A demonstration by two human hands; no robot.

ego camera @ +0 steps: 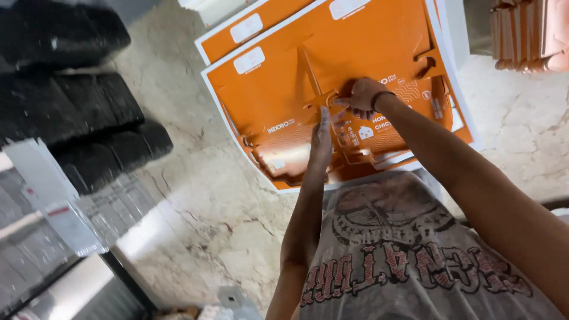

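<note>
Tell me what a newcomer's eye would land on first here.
The bright orange die-cut cardboard sheets, stacked at top centre on the pale stone floor, stand out first. Both hands meet on the top sheet: the left hand lies flat against it, and the right hand grips a folded flap. Dark black bundles sit at the left.

Pale marble floor point(195, 195) with brown veins; black bundles point(71, 101) stacked at left; folded brown cartons point(527, 35) top right; grey shiny sheets point(53, 219) lower left.
</note>
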